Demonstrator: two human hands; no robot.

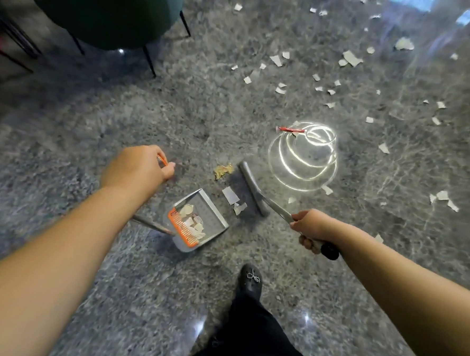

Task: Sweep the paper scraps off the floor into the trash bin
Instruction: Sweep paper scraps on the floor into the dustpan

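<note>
Here, left hand (139,165) gripping dustpan handle (162,160); right hand (309,226) clasping broom (252,187).

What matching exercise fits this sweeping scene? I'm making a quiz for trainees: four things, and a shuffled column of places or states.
Things:
1. grey dustpan with orange comb
2. grey broom head
3. crumpled yellow scrap
4. red strip

Places or states:
A. beside the bright ring reflection
B. holds white paper scraps
C. on the floor beyond the dustpan's mouth
D. on a handle gripped by the right hand

Pairs: 1-B, 2-D, 3-C, 4-A
</note>
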